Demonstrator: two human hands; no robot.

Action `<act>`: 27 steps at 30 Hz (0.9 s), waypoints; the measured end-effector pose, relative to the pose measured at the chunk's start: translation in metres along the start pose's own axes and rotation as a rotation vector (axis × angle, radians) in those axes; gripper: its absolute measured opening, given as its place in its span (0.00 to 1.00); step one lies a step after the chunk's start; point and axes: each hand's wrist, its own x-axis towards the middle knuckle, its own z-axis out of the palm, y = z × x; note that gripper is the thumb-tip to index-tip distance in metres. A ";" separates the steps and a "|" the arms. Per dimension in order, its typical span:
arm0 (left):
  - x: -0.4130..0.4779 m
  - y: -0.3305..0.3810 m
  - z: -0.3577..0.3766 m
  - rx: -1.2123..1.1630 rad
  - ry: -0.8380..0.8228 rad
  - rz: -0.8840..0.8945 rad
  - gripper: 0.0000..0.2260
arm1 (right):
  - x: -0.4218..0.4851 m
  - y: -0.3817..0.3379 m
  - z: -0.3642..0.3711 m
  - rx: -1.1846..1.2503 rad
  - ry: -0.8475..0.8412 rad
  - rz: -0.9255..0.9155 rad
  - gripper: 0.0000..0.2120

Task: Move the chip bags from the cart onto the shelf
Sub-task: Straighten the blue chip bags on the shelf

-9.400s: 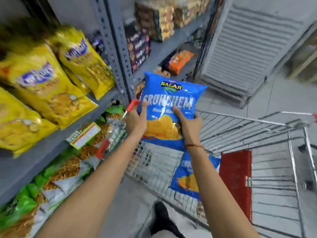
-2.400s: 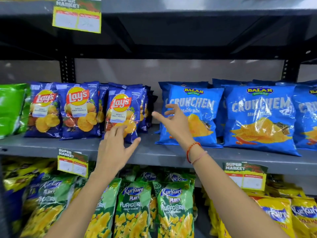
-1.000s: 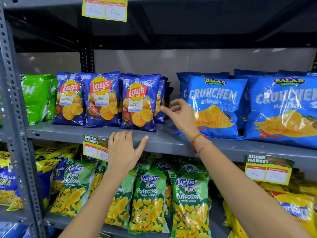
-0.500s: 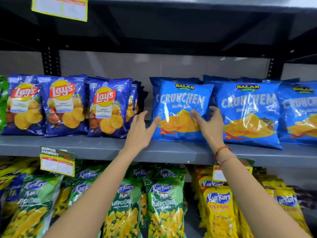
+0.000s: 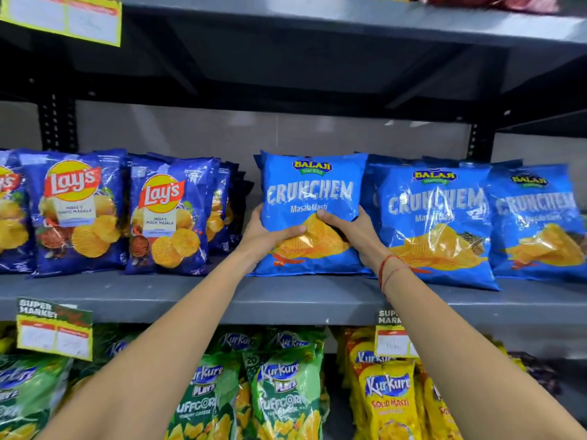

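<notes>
A light-blue Crunchem chip bag (image 5: 313, 188) stands upright on the grey middle shelf (image 5: 286, 300). My left hand (image 5: 266, 235) grips its lower left side, thumb across the front. My right hand (image 5: 351, 231) grips its lower right side, fingers over the front. Two more Crunchem bags (image 5: 438, 217) stand to the right on the same shelf, with others behind them. The cart is out of view.
Dark-blue Lay's bags (image 5: 168, 214) fill the shelf to the left, with a gap between them and the held bag. Green Kurkure Puffcorn bags (image 5: 279, 385) and yellow Kurkure bags (image 5: 387, 398) sit on the shelf below. Price tags (image 5: 54, 331) hang from the shelf edge.
Both hands were open beside the Crunchem bag half a second ago; now they have closed on its two sides. The view has come closer to the shelf.
</notes>
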 end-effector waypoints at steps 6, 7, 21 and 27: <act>0.012 -0.005 -0.005 0.058 -0.040 0.073 0.44 | 0.009 0.009 -0.003 -0.038 -0.020 -0.072 0.27; 0.013 -0.006 -0.006 0.072 -0.049 0.064 0.47 | 0.010 0.011 -0.004 -0.033 -0.024 -0.065 0.27; -0.004 0.003 -0.004 0.233 0.132 0.178 0.51 | -0.012 -0.003 0.003 -0.127 0.222 -0.073 0.38; -0.031 0.032 0.047 0.333 0.418 0.707 0.25 | -0.046 -0.035 -0.015 -0.383 0.418 -0.410 0.35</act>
